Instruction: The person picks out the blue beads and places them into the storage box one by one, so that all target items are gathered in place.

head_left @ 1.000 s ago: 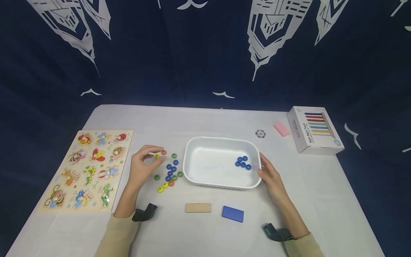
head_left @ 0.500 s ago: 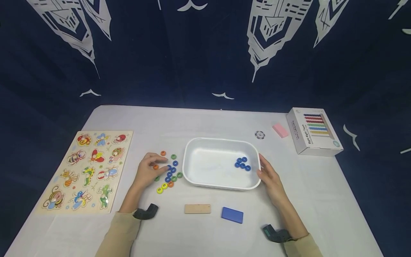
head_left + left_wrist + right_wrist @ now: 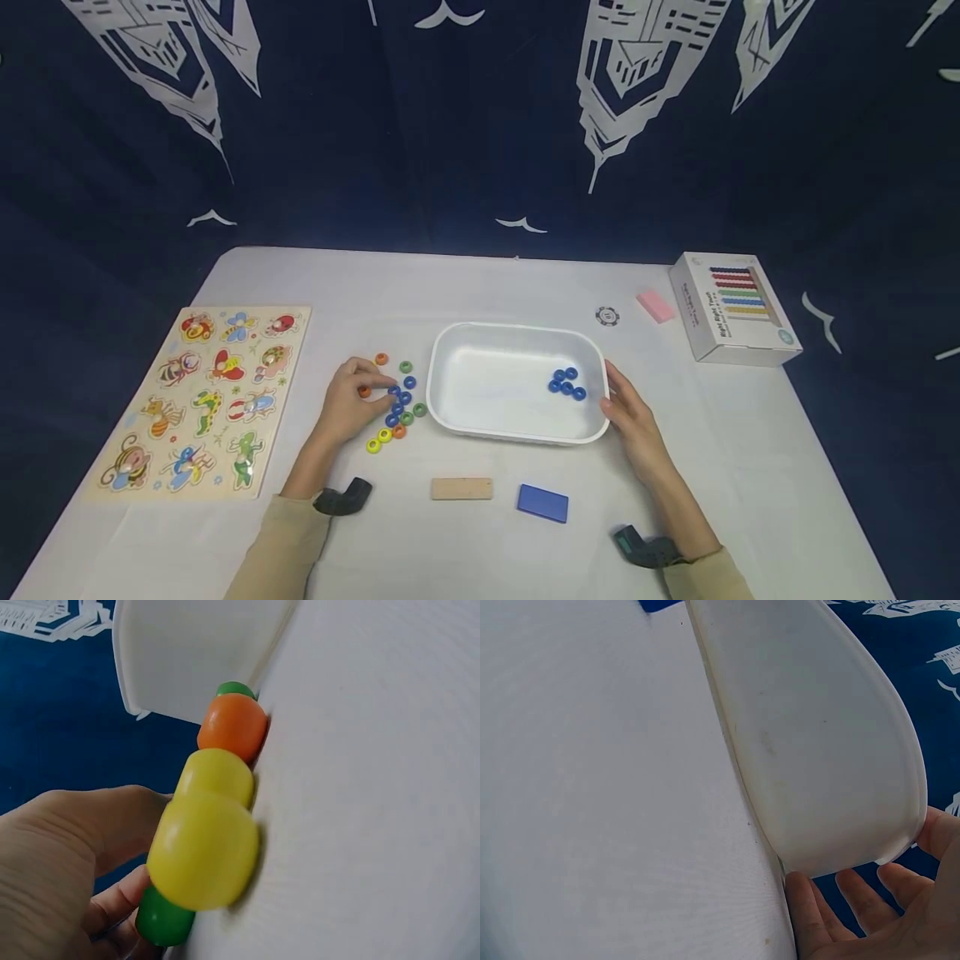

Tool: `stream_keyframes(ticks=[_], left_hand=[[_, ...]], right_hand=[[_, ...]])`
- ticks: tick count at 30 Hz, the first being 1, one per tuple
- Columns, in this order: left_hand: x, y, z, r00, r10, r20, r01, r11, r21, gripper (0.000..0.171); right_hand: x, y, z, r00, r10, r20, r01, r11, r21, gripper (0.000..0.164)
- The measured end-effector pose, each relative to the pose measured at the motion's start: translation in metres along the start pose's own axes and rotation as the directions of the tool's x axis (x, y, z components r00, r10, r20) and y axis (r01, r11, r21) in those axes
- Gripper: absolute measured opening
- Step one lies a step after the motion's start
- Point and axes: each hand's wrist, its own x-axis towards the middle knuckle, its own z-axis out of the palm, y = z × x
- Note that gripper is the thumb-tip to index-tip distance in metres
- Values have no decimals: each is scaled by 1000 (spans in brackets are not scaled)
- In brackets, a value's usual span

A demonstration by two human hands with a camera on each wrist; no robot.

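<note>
Small, round blue bead sits left of centre, among green beads, yellow beads and orange beads, between the tips of my left hand's bent thumb and forefinger, parted about a bead's breadth; whether they grip it I cannot tell. I judge I'm at the picking-out step, which calls for a snug pinch and a lift clear of its neighbours. To the right, the white rectangular tray has more blue beads towards its right end, where my right hand lightly holds it, thumb over the rim, fingers against the outer wall.
</note>
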Motion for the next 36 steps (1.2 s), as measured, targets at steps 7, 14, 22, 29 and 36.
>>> stream_keyframes(ticks=[7, 14, 22, 29, 36], left_hand=[[10, 39, -5, 995, 63, -71, -73, 984, -160, 23], [37, 111, 26, 977, 194, 90, -153, 928, -339, 18], [62, 154, 89, 958, 189, 214, -113, 940, -322, 19], [75, 150, 129, 950, 81, 301, -23, 981, -191, 20], [74, 146, 141, 930, 52, 364, -36, 998, -51, 20]], right_hand=[[0, 0, -2, 1000, -5, 1, 5, 1000, 4, 50], [-1, 1, -2, 1000, 5, -14, -5, 1000, -11, 50], [-1, 1, 0, 1000, -22, 2, 22, 1000, 19, 50], [-1, -1, -2, 1000, 22, -1, -22, 1000, -17, 49], [1, -1, 0, 999, 32, -2, -32, 999, -31, 50]])
